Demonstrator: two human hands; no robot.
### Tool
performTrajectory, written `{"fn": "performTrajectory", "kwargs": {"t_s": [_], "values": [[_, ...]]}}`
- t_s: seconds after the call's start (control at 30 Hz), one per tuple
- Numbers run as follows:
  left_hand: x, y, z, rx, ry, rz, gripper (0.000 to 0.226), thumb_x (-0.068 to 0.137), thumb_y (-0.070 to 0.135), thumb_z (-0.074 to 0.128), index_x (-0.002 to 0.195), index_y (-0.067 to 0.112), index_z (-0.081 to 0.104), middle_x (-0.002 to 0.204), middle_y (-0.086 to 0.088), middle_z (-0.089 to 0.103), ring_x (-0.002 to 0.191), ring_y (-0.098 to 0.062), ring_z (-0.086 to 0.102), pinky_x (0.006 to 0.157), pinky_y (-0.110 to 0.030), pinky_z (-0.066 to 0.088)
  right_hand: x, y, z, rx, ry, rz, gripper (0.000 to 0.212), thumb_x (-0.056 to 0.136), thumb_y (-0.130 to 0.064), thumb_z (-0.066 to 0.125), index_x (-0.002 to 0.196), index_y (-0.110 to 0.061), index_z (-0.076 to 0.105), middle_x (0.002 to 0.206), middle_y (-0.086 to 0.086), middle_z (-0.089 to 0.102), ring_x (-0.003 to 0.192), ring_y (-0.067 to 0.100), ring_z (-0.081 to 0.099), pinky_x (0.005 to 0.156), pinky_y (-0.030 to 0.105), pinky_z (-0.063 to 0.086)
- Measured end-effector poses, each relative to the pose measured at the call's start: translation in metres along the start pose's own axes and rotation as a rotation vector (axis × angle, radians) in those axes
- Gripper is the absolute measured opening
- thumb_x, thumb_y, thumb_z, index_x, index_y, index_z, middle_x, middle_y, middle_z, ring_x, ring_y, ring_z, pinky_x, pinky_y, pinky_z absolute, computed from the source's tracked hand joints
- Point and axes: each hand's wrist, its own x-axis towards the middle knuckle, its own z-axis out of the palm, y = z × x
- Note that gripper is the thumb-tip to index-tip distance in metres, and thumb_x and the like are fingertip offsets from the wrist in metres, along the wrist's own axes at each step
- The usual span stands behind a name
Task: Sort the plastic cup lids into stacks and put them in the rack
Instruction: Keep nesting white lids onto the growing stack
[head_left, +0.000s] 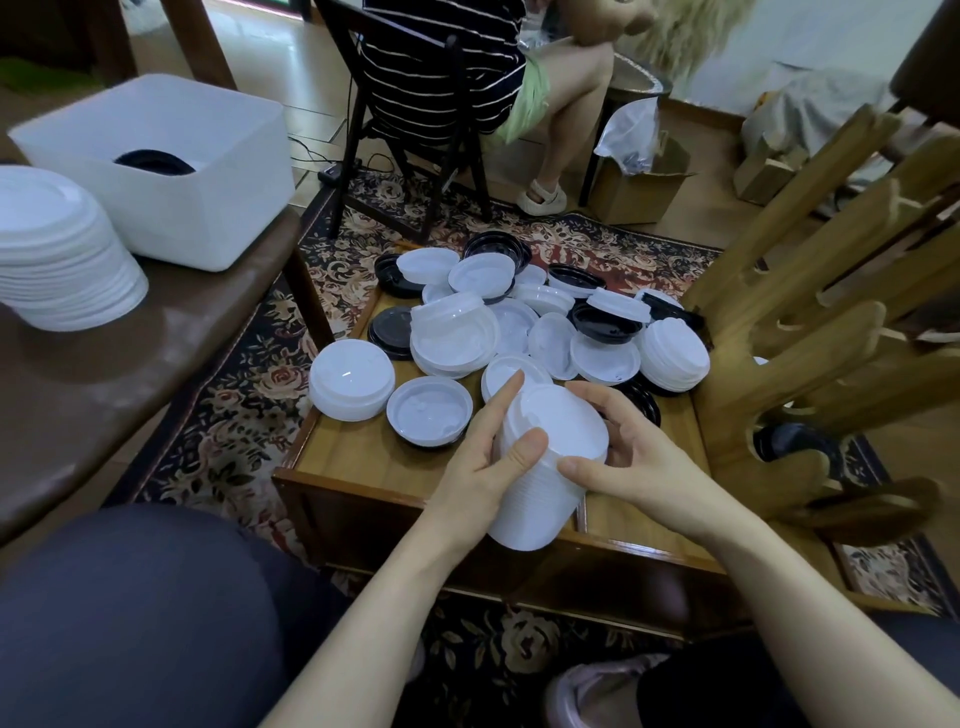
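Note:
A tall stack of white lids (540, 499) is held tilted above the near edge of the low wooden table (363, 462). My left hand (483, 462) grips its left side, thumb on the top lid and forefinger stretched along the rim. My right hand (628, 457) grips its right side, thumb across the front. Behind them lies a loose heap of white lids (457, 338) and black lids (605, 319). The wooden rack (810, 332) stands at the right, with black lids (795, 441) in a low slot.
A white bin (208, 156) holding black lids and a stack of white lids (62, 265) sit on a brown table at the left. A person sits on a black chair (415, 119) behind. A cardboard box (639, 182) stands on the patterned rug.

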Motion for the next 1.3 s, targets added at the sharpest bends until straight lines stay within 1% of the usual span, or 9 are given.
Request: {"fn": "performTrajectory", "kwargs": {"t_s": [0.3, 0.4, 0.5, 0.63, 0.8, 0.93, 1.03, 1.1, 1.3], "values": [[0.001, -0.003, -0.001, 0.014, 0.01, -0.01, 0.07, 0.086, 0.045, 0.052, 0.152, 0.032, 0.032, 0.148, 0.023, 0.037, 0.118, 0.03, 0.038, 0.091, -0.001, 0.039, 0.003, 0.004, 0.004, -0.021, 0.072, -0.004, 0.082, 0.058, -0.055, 0.083, 0.129, -0.033, 0.047, 0.128, -0.01, 0.057, 0.117, 0.008, 0.059, 0.098, 0.04, 0.053], [0.001, -0.004, -0.001, -0.005, 0.009, 0.011, 0.062, 0.087, 0.039, 0.052, 0.147, 0.034, 0.038, 0.14, 0.027, 0.042, 0.115, 0.026, 0.045, 0.089, -0.003, 0.041, 0.003, 0.007, 0.005, 0.001, 0.061, 0.0, 0.086, 0.058, -0.056, 0.084, 0.131, -0.033, 0.045, 0.13, -0.01, 0.056, 0.118, 0.009, 0.058, 0.099, 0.039, 0.052], [0.002, -0.005, -0.002, -0.007, 0.023, 0.015, 0.055, 0.086, 0.04, 0.055, 0.14, 0.039, 0.045, 0.143, 0.019, 0.047, 0.121, 0.017, 0.048, 0.093, -0.008, 0.043, 0.002, 0.007, 0.005, 0.037, 0.037, 0.021, 0.087, 0.059, -0.055, 0.082, 0.133, -0.033, 0.043, 0.132, -0.012, 0.055, 0.119, 0.006, 0.057, 0.099, 0.037, 0.052], [0.001, -0.005, -0.003, -0.029, 0.044, -0.013, 0.059, 0.084, 0.042, 0.058, 0.142, 0.038, 0.047, 0.143, 0.017, 0.049, 0.121, 0.013, 0.051, 0.092, -0.011, 0.046, -0.003, 0.005, 0.007, 0.145, 0.014, 0.036, 0.083, 0.066, -0.053, 0.077, 0.138, -0.034, 0.041, 0.134, -0.017, 0.056, 0.122, 0.003, 0.056, 0.1, 0.033, 0.05], [-0.006, 0.0, 0.001, -0.065, 0.104, -0.036, 0.063, 0.085, 0.042, 0.072, 0.144, 0.035, 0.049, 0.133, 0.028, 0.051, 0.107, 0.025, 0.052, 0.08, -0.001, 0.043, -0.012, 0.007, 0.026, 0.334, 0.148, 0.101, 0.064, 0.083, -0.052, 0.063, 0.141, -0.034, 0.042, 0.136, -0.013, 0.057, 0.12, 0.014, 0.059, 0.105, 0.046, 0.046], [-0.011, -0.002, 0.004, -0.083, 0.133, -0.051, 0.065, 0.084, 0.045, 0.073, 0.143, 0.037, 0.05, 0.128, 0.033, 0.052, 0.104, 0.028, 0.05, 0.077, 0.0, 0.042, -0.021, 0.008, 0.049, 0.527, 0.291, 0.104, 0.053, 0.083, -0.049, 0.056, 0.135, -0.036, 0.051, 0.13, -0.012, 0.063, 0.111, 0.01, 0.063, 0.088, 0.033, 0.05], [-0.015, -0.005, 0.005, -0.079, 0.128, -0.058, 0.066, 0.081, 0.05, 0.069, 0.143, 0.042, 0.049, 0.131, 0.032, 0.05, 0.109, 0.026, 0.049, 0.081, -0.004, 0.042, -0.027, 0.013, 0.061, 0.548, 0.335, 0.067, 0.056, 0.087, -0.053, 0.059, 0.14, -0.039, 0.046, 0.132, -0.019, 0.061, 0.115, 0.002, 0.061, 0.098, 0.036, 0.048], [-0.017, -0.005, 0.006, -0.076, 0.122, -0.055, 0.064, 0.085, 0.05, 0.069, 0.144, 0.042, 0.046, 0.133, 0.031, 0.047, 0.111, 0.025, 0.046, 0.083, -0.007, 0.041, -0.029, 0.017, 0.065, 0.538, 0.343, 0.049, 0.061, 0.084, -0.056, 0.051, 0.143, -0.04, 0.042, 0.136, -0.02, 0.057, 0.122, 0.002, 0.056, 0.102, 0.038, 0.046], [-0.018, -0.007, 0.007, -0.021, 0.102, -0.023, 0.063, 0.088, 0.051, 0.058, 0.147, 0.043, 0.037, 0.139, 0.029, 0.039, 0.119, 0.021, 0.039, 0.089, -0.004, 0.037, -0.033, 0.023, 0.07, 0.483, 0.334, 0.026, 0.06, 0.085, -0.059, 0.046, 0.143, -0.046, 0.039, 0.139, -0.027, 0.051, 0.125, -0.005, 0.051, 0.099, 0.031, 0.045]]}}
